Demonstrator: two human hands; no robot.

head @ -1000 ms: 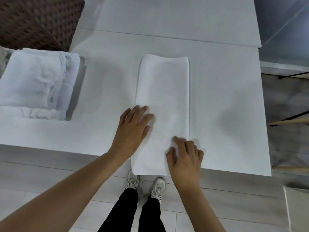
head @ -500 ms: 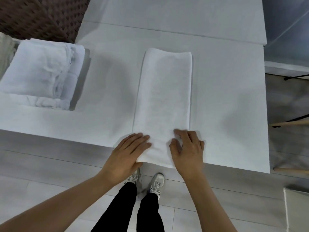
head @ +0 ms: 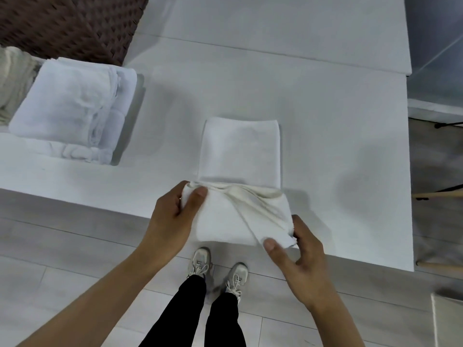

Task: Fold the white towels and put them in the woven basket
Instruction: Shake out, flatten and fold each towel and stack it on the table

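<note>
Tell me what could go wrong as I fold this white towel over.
1. The lifted near end of the white terry towel is creased diagonally between the left hand and right hand; laid down so, the fold may come out wrinkled.
2. The right hand pinches only a corner, which might slip.
3. The towel lies at the white table's near edge and could slide off.

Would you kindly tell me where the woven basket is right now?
The woven basket sits in the head view's top-left corner on the table, just behind the stacked towels.
</note>
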